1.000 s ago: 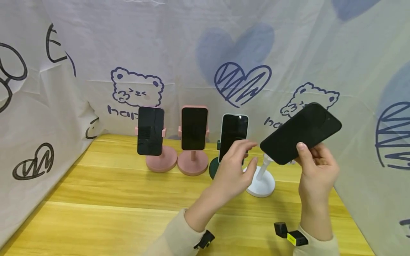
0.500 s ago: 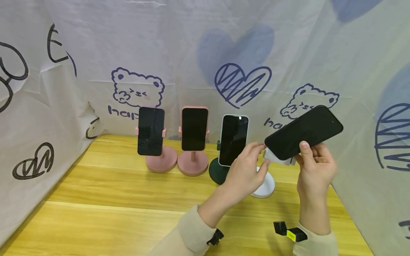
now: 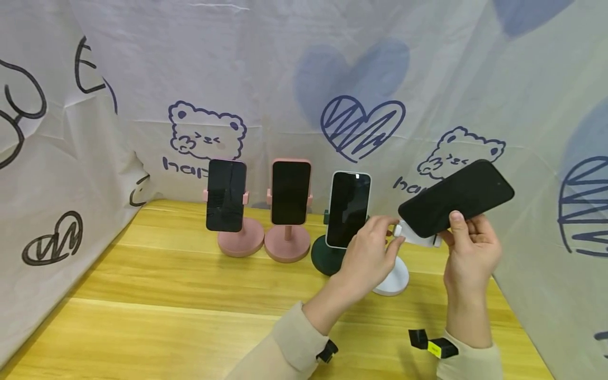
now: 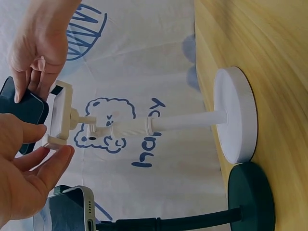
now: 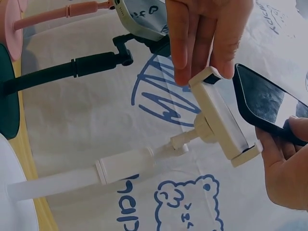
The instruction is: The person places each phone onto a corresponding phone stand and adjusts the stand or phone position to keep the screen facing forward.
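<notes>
A white phone stand stands at the right of the row, its holder tilted and carrying no phone. My left hand pinches one end arm of that holder between thumb and fingers. Held in my right hand, thumb on the screen side and fingers behind, is a black smartphone. It slants just in front of the holder and hides part of it in the head view. From the right wrist view, a gap shows between the phone and the holder's face.
Left of the white stand is a dark green stand bearing a light-edged phone. Two pink stands further left hold phones too. All stand on a wooden table, with a printed cloth behind and at the sides.
My left hand has moved right from beside the green stand's phone to the white holder and now pinches its end. The holder has tilted up into view; the phone has shifted slightly right.
</notes>
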A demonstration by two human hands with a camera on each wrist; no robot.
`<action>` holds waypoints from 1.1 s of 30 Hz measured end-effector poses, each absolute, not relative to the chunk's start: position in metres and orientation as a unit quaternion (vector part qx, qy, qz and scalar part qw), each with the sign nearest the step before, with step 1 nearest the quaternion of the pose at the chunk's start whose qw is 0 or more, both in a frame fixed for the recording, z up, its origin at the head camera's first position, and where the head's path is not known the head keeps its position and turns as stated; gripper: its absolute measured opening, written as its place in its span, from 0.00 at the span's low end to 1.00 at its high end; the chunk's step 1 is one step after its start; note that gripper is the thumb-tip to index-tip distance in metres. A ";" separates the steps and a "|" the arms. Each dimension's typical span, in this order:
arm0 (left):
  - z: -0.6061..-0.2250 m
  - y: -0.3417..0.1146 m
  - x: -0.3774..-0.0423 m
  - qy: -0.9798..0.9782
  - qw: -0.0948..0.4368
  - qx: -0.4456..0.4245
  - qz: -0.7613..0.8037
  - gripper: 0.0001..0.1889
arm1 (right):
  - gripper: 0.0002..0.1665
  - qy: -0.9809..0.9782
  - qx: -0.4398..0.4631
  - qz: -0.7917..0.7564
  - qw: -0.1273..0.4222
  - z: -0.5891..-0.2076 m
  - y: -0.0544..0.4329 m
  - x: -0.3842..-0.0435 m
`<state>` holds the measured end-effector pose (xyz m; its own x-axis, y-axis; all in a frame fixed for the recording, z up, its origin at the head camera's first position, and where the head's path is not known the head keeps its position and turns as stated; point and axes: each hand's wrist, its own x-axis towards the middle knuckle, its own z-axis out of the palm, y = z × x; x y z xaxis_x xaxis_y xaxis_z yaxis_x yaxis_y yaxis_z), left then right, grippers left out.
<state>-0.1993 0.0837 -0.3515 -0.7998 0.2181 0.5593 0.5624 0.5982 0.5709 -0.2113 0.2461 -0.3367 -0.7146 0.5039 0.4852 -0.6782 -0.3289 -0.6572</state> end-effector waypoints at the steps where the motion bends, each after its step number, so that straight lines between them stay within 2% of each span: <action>1: -0.351 0.084 -0.200 -0.866 0.222 -0.223 -0.389 0.16 | 0.15 -0.453 0.093 0.807 0.367 -0.337 0.246 -0.211; 7: -0.352 0.086 -0.201 -0.864 0.213 -0.213 -0.403 0.15 | 0.16 -0.480 0.070 0.796 0.362 -0.339 0.249 -0.213; 19: -0.355 0.086 -0.200 -0.863 0.206 -0.205 -0.414 0.13 | 0.10 -0.488 0.099 0.816 0.294 -0.349 0.259 -0.222; 21: -0.355 0.086 -0.200 -0.863 0.205 -0.205 -0.414 0.12 | 0.14 -0.503 0.101 0.808 0.288 -0.351 0.259 -0.221; 27: -0.353 0.085 -0.203 -0.867 0.204 -0.209 -0.404 0.12 | 0.34 -0.585 0.103 0.755 0.277 -0.353 0.261 -0.222; 33: -0.348 0.085 -0.208 -0.867 0.209 -0.214 -0.398 0.11 | 0.32 -0.609 0.096 0.736 0.280 -0.354 0.262 -0.222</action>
<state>-0.2078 0.0850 -0.3480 -0.8210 0.2040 0.5333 0.5375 0.5911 0.6014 -0.2219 0.2622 -0.3542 -0.8248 0.2962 0.4816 -0.5287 -0.1022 -0.8426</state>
